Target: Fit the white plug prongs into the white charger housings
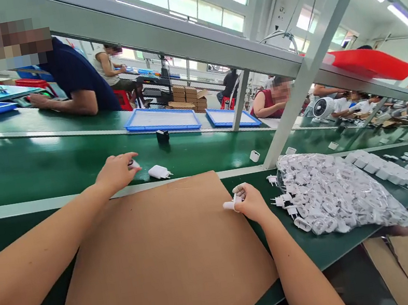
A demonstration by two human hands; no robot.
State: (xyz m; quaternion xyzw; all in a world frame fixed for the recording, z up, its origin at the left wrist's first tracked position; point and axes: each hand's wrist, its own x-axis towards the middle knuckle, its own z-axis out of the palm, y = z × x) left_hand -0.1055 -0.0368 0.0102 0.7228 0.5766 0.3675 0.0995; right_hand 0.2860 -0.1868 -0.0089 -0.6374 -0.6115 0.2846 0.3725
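Note:
My left hand (116, 173) reaches over the green conveyor belt, thumb and fingers closed around a small white charger piece (133, 163) that they mostly hide. Just right of it on the belt lies a white plug charger (159, 171) with its pins pointing right. My right hand (250, 202) is above the right edge of a brown cardboard sheet (159, 255), pinching a white plug piece (235, 201). White coverings show on some of its fingertips. To its right, a clear bag of white plug pieces (329, 193) lies on the bench, several pieces spilling from its mouth.
More white chargers (254, 156) sit along the belt. Rows of white housings (384, 165) lie beyond the bag. A black block (162, 136) and blue-rimmed trays (162, 119) are at the far side. A slanted metal post (294, 105) rises beside the belt. Co-workers sit opposite.

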